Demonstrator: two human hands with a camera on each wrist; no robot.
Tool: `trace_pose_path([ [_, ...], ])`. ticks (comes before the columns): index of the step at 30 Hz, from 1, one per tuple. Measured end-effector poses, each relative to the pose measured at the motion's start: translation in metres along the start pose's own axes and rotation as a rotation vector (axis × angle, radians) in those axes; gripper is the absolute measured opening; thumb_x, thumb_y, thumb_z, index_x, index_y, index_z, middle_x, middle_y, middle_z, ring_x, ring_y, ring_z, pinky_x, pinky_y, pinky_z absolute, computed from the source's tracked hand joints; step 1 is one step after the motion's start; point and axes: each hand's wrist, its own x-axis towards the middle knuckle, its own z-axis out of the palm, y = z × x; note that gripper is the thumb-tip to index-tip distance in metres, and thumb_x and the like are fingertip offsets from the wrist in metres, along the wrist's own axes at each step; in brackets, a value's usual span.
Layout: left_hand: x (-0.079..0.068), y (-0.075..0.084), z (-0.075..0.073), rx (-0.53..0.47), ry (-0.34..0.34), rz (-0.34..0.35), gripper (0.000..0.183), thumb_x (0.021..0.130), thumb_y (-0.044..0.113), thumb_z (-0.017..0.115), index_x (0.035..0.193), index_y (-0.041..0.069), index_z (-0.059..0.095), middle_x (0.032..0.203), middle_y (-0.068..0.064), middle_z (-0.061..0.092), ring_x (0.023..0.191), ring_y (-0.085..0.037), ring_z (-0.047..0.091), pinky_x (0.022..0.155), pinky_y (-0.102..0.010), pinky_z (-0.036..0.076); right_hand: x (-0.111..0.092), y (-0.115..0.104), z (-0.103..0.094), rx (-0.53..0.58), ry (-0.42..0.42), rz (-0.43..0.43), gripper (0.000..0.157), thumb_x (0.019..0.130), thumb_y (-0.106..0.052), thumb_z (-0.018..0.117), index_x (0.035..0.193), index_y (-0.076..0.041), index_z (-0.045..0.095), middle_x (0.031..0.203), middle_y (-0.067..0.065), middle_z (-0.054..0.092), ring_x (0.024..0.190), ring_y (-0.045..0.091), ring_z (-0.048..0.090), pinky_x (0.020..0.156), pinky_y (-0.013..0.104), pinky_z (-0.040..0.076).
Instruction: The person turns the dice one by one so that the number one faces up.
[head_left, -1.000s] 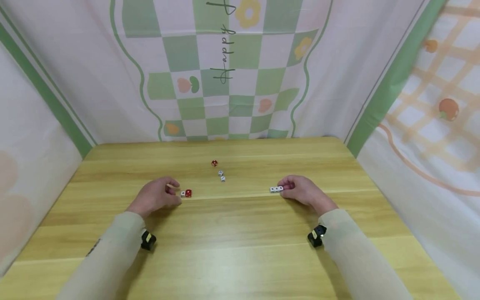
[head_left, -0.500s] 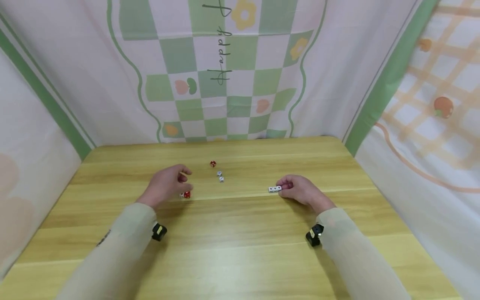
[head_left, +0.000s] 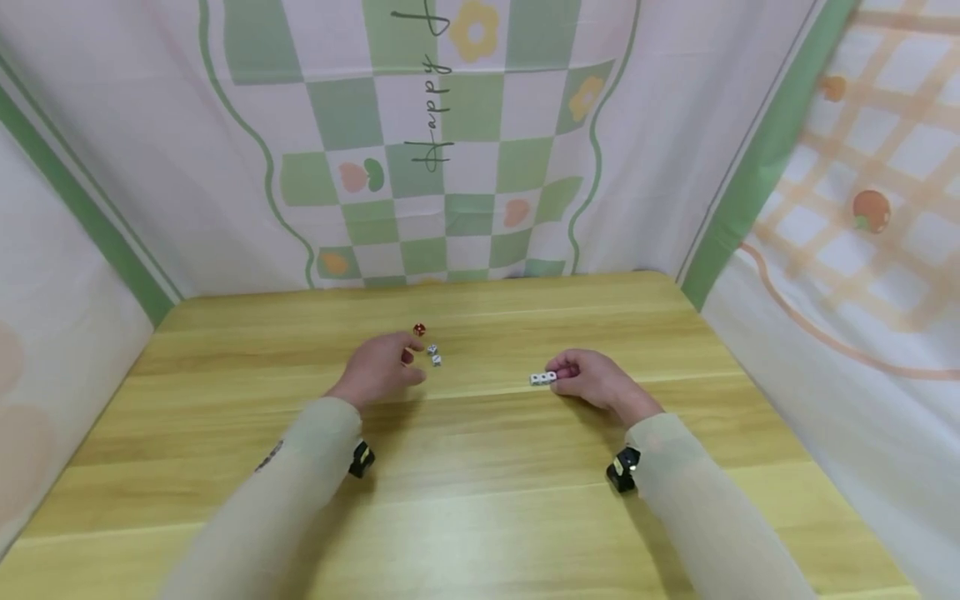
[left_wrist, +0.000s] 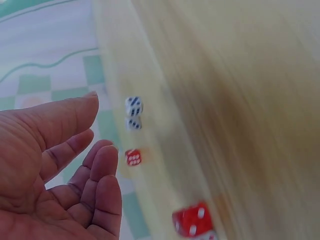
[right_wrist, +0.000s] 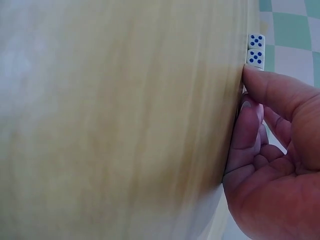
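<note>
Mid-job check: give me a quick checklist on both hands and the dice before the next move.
1. Left-hand grip free: ok, nothing held.
2. Right-hand grip at the row of three white dice: ok, thumb and fingers at its right end.
3. Row lined up: ok, dice side by side.
4. Two loose white dice separated: cannot tell; they sit very close, just past the left fingertips.
5. Far red die apart from that loose pair: ok.
6. Near red die visible from the head: not ok; the left hand hides it, though the left wrist view shows it.
</note>
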Motion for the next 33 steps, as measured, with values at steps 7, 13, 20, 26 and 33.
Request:
trace_pose_path([
  [7, 0.013, 0.01, 0.016, 0.052, 0.005, 0.0, 0.047, 0.092, 0.017, 0.075, 0.138, 0.009, 0.065, 0.126, -0.014, 0.071, 0.117, -0.031, 0.066, 0.102, -0.05, 0.052, 0.001, 0.002, 0.0, -0.019, -0.001, -0.013, 0.025, 0.094, -0.006, 0.074, 0.118, 0.0, 0.069, 0.108, 0.012, 0.07, 0.097, 0.021, 0.061, 0.086, 0.03, 0.049],
  [13, 0.019, 0.017, 0.025, 0.127, 0.032, -0.018, 0.047, 0.094, 0.015, 0.075, 0.139, 0.01, 0.064, 0.131, -0.013, 0.071, 0.123, -0.032, 0.064, 0.107, -0.049, 0.05, 0.002, 0.003, 0.0, -0.025, 0.006, -0.001, 0.024, 0.094, -0.006, 0.074, 0.117, -0.002, 0.07, 0.108, 0.01, 0.07, 0.098, 0.021, 0.061, 0.087, 0.031, 0.048],
  [20, 0.022, 0.018, 0.033, 0.158, 0.034, -0.01, 0.044, 0.093, 0.014, 0.077, 0.135, 0.009, 0.067, 0.13, -0.011, 0.071, 0.123, -0.032, 0.064, 0.107, -0.049, 0.051, 0.002, 0.002, 0.0, -0.003, 0.002, 0.003, 0.024, 0.095, -0.005, 0.073, 0.118, -0.001, 0.069, 0.108, 0.011, 0.07, 0.097, 0.02, 0.061, 0.087, 0.031, 0.049],
  [26, 0.024, 0.015, 0.039, 0.17, 0.043, -0.003, 0.035, 0.093, 0.014, 0.077, 0.127, 0.009, 0.071, 0.124, -0.009, 0.073, 0.117, -0.03, 0.066, 0.103, -0.047, 0.053, 0.001, 0.001, 0.001, 0.01, 0.0, 0.003, 0.026, 0.094, -0.004, 0.074, 0.119, 0.001, 0.069, 0.109, 0.013, 0.069, 0.097, 0.02, 0.061, 0.085, 0.029, 0.049],
  [33, 0.025, 0.017, 0.041, 0.173, 0.024, -0.018, 0.029, 0.094, 0.016, 0.077, 0.122, 0.01, 0.072, 0.122, -0.009, 0.073, 0.114, -0.028, 0.067, 0.101, -0.046, 0.054, 0.002, 0.001, 0.0, 0.001, 0.001, 0.0, 0.026, 0.094, -0.005, 0.074, 0.119, 0.0, 0.069, 0.108, 0.012, 0.069, 0.096, 0.02, 0.061, 0.085, 0.029, 0.048],
])
